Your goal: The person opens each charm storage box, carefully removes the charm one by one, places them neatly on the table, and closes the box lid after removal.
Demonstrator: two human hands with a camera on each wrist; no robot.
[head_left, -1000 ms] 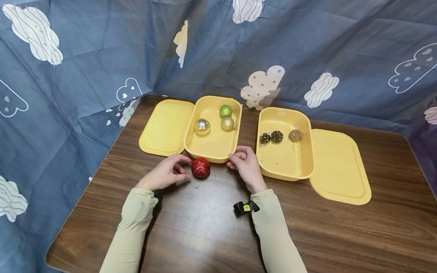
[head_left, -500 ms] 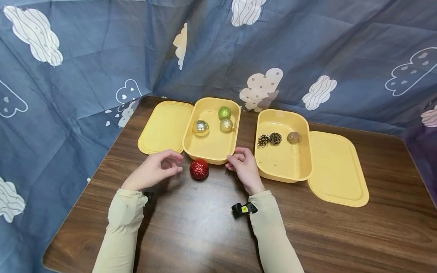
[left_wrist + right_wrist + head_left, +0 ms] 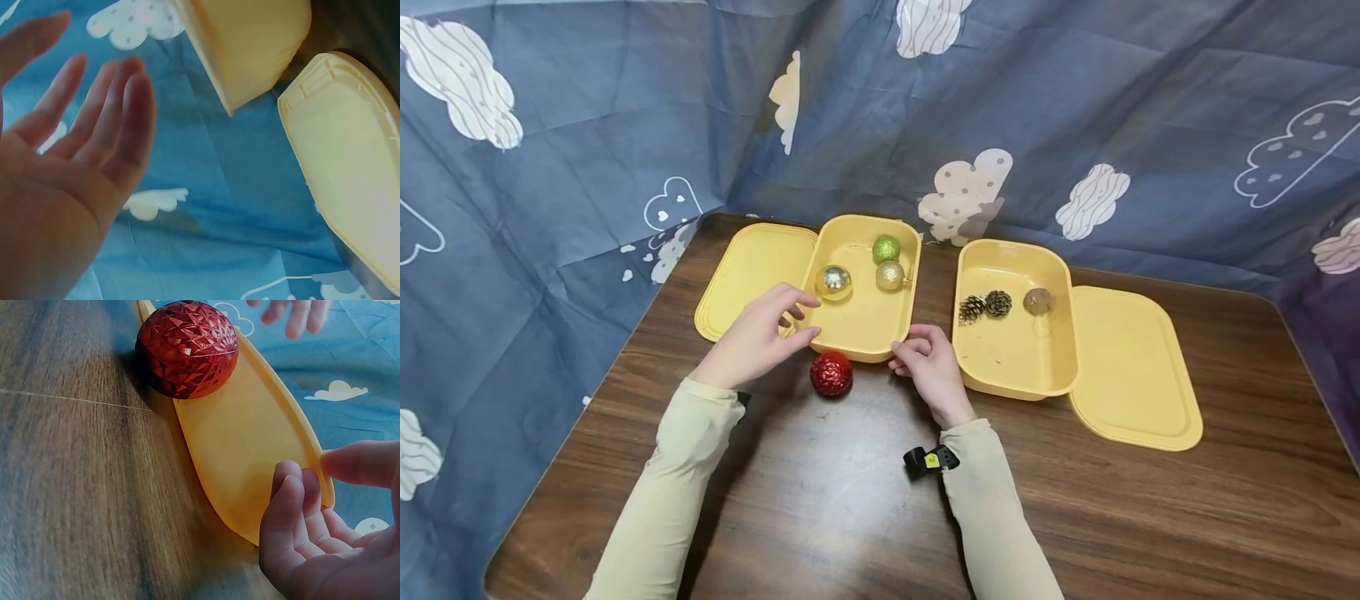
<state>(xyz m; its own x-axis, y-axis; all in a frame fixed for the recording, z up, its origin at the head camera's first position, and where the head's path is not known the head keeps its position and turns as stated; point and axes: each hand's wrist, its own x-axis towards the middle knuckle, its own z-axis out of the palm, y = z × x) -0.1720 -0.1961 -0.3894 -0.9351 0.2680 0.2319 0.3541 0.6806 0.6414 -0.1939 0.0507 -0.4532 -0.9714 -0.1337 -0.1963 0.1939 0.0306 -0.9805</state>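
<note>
The left wrist view gives us the palm of the left hand [image 3: 756, 337], its grip apart and holding nothing. The head view shows us its back, over the near left corner of the left box [image 3: 857, 323]. In the right wrist view we see the facets of the red ball [image 3: 831, 373] and the left box's outer wall behind it. The right hand [image 3: 930, 371] has its grip clamped on that box's near right corner.

The red ball sits on the worktop [image 3: 850, 500], just in front of the left box; it is round. The left box's long axis runs from near to far, leaning slightly right.

Only from the head can we look into both boxes. The left box has a silver ball [image 3: 834, 283] by its left wall, and a green ball [image 3: 886, 248] just beyond a gold ball [image 3: 891, 275] toward its right wall. In the right box [image 3: 1018, 362] lie two cones [image 3: 998, 303] and, to their right, a brown ball [image 3: 1037, 301]. The left lid [image 3: 748, 279] and right lid [image 3: 1135, 367] flank the boxes.
</note>
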